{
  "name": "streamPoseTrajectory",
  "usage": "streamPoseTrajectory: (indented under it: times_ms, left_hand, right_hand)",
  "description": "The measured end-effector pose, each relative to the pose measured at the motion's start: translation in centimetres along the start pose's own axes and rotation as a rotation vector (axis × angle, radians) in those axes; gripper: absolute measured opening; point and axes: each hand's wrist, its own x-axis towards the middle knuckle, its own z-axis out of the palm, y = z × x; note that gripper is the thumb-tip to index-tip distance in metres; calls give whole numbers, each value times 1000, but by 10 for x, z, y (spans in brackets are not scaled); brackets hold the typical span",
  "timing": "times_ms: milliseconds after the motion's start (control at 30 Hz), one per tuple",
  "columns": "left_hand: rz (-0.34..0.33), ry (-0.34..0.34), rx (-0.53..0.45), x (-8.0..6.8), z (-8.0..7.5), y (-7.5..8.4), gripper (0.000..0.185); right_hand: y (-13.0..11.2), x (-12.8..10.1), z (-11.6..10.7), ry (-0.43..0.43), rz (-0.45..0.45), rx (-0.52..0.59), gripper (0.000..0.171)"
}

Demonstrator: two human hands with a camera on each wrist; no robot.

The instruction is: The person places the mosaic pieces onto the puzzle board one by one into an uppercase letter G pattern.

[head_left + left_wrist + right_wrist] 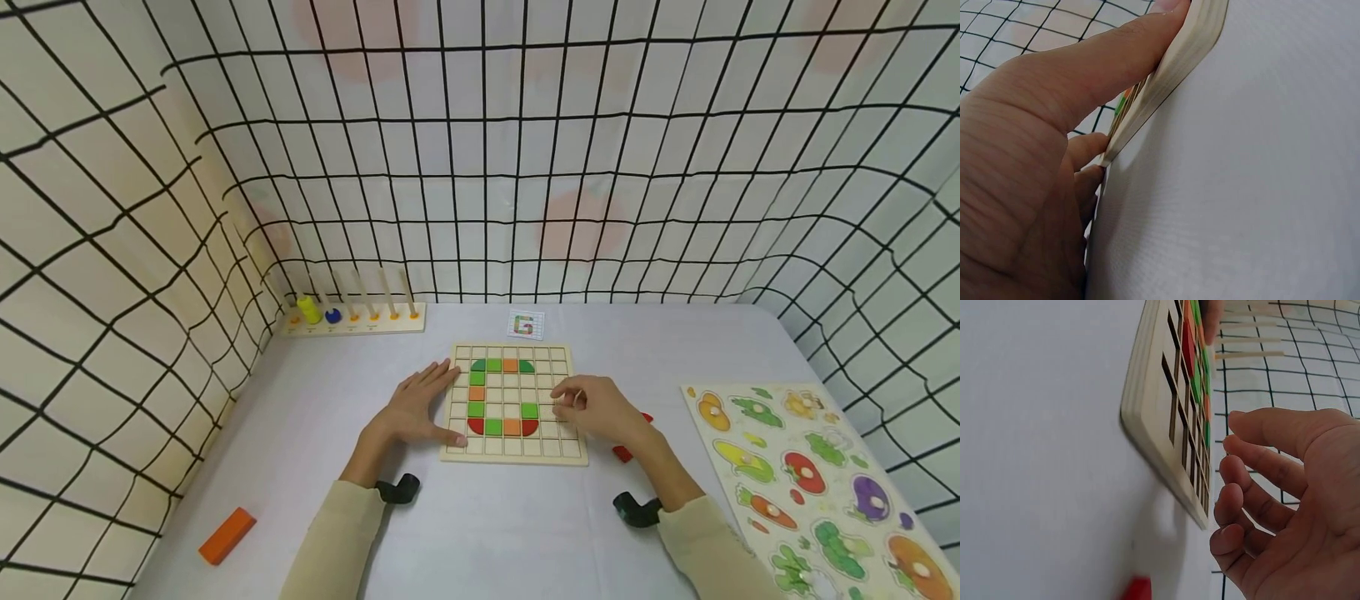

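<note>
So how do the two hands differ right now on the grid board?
The left hand lies flat, fingers straight, pressing the grid board's left edge; the right hand hovers over the right side, fingers loosely curled and holding nothing. The left thumb touches the board's front corner; the right touches no tile. Both are bare, in beige sleeves.

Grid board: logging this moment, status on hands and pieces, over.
Left hand braces grid board edge. Right hand loosely curled over right side, holding nothing. Red pieces beside it.
</note>
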Motion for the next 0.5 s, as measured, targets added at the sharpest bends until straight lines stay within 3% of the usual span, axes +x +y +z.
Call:
streamPoseTrajectory:
  times_ms: [500]
  left_hand:
    - [0, 0, 11, 1, 1, -2, 124]
  right_hand:
    - [48, -36, -47, 98, 30, -130, 18]
